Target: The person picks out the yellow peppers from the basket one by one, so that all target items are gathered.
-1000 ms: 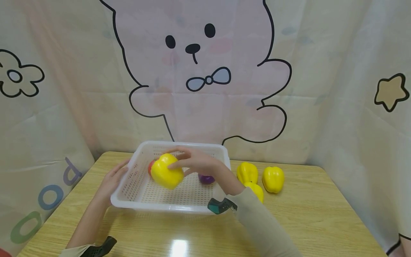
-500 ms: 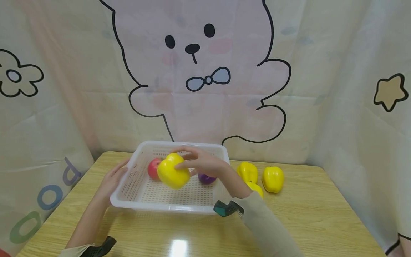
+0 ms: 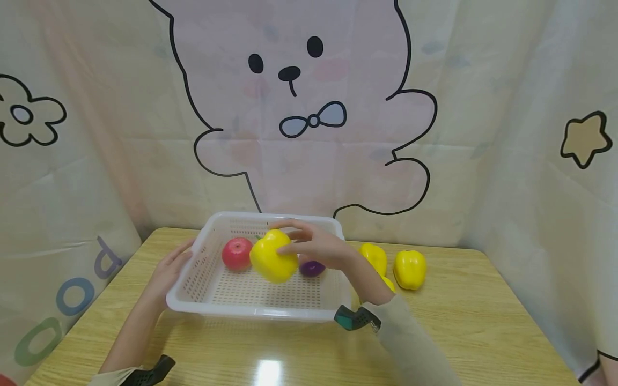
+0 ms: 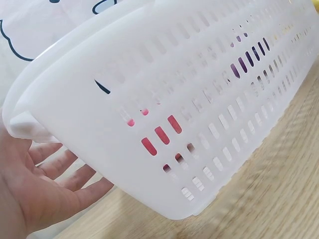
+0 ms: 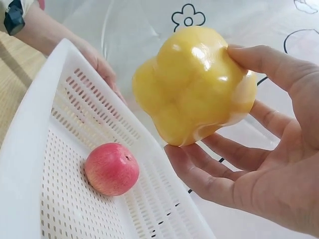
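Observation:
My right hand (image 3: 318, 245) grips a yellow bell pepper (image 3: 274, 257) between thumb and fingertips, above the white basket (image 3: 260, 312). The right wrist view shows the lobed bottom of that bell pepper (image 5: 194, 84), with the thumb on one side and fingers on the other. A red apple (image 3: 237, 254) lies inside the basket on the left. A purple item (image 3: 311, 269), partly hidden by my right hand, lies in the basket's right part. My left hand (image 3: 166, 276) touches the basket's left end, its fingers (image 4: 92, 191) extended along the outside below the rim.
Several more yellow bell peppers (image 3: 410, 269) are on the wooden table (image 3: 458, 321) to the right of the basket; my right forearm partly covers some. A curtain (image 3: 458, 177) printed with a cartoon bear hangs behind the table.
My right hand has moved rightward over the basket with the yellow bell pepper, so the red apple has come into full view. The left hand and basket have stayed in place.

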`<state>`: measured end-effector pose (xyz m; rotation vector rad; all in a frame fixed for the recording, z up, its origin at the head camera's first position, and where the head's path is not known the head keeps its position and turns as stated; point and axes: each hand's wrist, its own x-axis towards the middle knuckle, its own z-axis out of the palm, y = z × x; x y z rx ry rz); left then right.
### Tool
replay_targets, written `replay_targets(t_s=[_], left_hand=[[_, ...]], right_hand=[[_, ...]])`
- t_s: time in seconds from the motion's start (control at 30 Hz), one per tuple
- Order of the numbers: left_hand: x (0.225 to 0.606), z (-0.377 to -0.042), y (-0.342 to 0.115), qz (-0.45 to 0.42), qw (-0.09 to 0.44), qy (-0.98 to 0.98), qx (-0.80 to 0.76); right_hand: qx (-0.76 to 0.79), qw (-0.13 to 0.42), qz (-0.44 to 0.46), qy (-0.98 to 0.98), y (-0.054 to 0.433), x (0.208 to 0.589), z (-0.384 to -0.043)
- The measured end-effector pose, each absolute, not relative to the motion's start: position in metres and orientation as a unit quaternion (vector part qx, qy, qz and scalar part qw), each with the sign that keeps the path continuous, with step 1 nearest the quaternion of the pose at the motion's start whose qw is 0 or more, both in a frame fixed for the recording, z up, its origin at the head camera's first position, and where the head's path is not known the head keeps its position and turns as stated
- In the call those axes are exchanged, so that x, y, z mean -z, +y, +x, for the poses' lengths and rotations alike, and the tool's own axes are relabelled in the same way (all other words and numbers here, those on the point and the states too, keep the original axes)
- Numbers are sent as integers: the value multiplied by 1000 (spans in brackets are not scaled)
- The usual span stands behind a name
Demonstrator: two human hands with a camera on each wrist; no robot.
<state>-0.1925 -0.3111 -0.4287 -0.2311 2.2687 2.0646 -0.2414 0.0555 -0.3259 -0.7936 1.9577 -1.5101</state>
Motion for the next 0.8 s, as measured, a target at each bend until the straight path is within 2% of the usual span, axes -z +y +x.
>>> replay_targets(t_s=[0.8], left_hand=[[430,-194,-311,-93,48,740,-664]], right_hand=[[587,248,-276,720,100,328,-232]])
